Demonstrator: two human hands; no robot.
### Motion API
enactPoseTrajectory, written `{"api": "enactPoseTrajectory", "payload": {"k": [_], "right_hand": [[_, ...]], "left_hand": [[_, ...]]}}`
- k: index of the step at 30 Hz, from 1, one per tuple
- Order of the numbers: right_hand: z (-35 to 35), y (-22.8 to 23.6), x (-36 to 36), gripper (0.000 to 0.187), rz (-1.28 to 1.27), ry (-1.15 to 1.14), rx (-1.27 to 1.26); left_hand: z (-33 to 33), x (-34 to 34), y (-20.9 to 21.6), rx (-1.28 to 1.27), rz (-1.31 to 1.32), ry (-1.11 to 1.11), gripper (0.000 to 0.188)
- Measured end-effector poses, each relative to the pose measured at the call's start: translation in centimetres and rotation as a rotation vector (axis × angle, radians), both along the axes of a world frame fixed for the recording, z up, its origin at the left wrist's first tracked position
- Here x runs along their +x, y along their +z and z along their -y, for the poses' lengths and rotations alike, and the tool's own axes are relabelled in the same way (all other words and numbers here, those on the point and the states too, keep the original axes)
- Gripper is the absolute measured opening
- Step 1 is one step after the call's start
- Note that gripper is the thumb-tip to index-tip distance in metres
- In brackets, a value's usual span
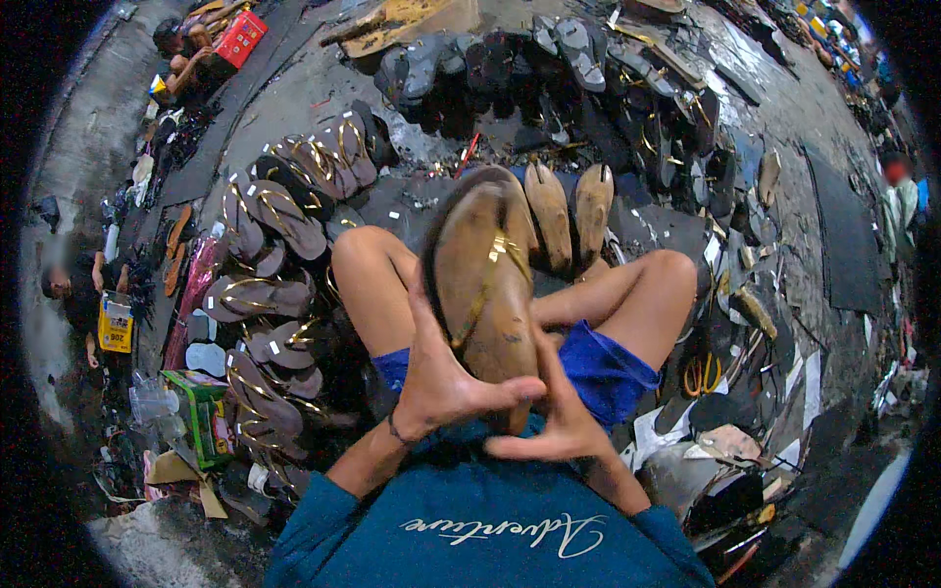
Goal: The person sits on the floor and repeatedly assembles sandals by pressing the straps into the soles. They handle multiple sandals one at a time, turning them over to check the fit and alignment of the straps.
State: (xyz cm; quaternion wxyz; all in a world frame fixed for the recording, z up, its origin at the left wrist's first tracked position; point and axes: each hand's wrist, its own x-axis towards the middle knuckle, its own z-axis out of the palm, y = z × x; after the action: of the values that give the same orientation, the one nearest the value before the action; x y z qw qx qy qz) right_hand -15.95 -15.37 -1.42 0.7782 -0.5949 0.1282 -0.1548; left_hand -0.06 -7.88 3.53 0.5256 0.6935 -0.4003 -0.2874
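Observation:
A brown wooden shoe last [478, 279], shaped like a foot, is held upright in front of my chest. A gold thong strap [480, 296] lies across it, and the dark edge of a sandal sole shows along its left side. My left hand [436, 387] grips the last from the left, with its thumb across the heel end. At the heel's right side my right hand [564, 426] curls round it, thumb below, some fingers hidden behind. Just beyond stand two bare wooden lasts, a left one [549, 220] and a right one [593, 211].
Brown sandals with gold straps [279, 216] lie in a curved row at my left. Dark soles [490, 64] are piled ahead. A gold-coloured strap loop [702, 375] and scraps lie at my right. A green box [201, 416] stands near left. Other people [186, 49] sit farther off.

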Motion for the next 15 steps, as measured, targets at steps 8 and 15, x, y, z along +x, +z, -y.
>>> {"api": "enactPoseTrajectory", "payload": {"k": [8,15], "right_hand": [[-1.5,2.2,-3.2,0.097,0.035,-0.265,0.919],[-3.4,3.3,-6.6,0.093,0.110,-0.387,1.088]], "left_hand": [[-1.4,0.8,0.2,0.201,0.160,-0.278,0.030],[-5.9,-4.2,-2.9,0.222,-0.516,-0.362,0.027]]}}
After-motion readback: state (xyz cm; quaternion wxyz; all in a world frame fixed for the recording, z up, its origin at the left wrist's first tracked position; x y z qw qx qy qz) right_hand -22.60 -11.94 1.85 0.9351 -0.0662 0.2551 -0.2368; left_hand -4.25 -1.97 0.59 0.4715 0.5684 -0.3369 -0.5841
